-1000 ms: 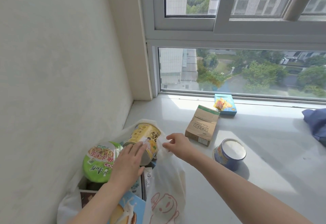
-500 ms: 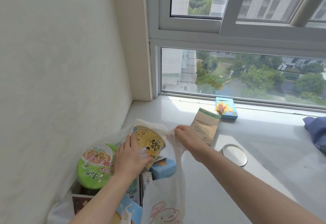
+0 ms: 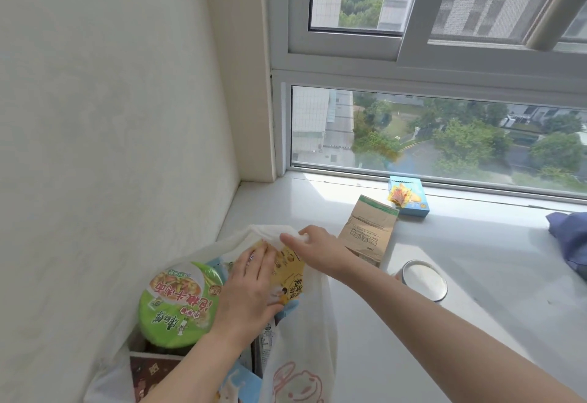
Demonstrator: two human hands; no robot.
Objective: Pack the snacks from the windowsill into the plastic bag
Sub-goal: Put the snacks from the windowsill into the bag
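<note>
A white plastic bag (image 3: pixel 295 355) stands at the left end of the windowsill (image 3: pixel 476 275), against the wall. Inside it are a green noodle bowl (image 3: pixel 178 301), a yellow noodle cup (image 3: pixel 290 275) lying on its side, and several boxes and cartons lower down. My left hand (image 3: pixel 251 288) rests flat on the yellow cup. My right hand (image 3: pixel 314 247) pinches the bag's far rim and holds it up. On the sill lie a brown carton (image 3: pixel 368 231), a blue snack box (image 3: pixel 409 196) and a blue can (image 3: pixel 424 280) partly behind my right forearm.
The white wall (image 3: pixel 111 148) runs close along the bag's left side. The window frame (image 3: pixel 413 177) borders the sill's far edge. A dark blue cloth (image 3: pixel 571 237) lies at the right edge of view.
My left hand has pushed the yellow cup further into the bag. My right hand has lifted the bag's rim up and over toward the cup. The view has shifted.
</note>
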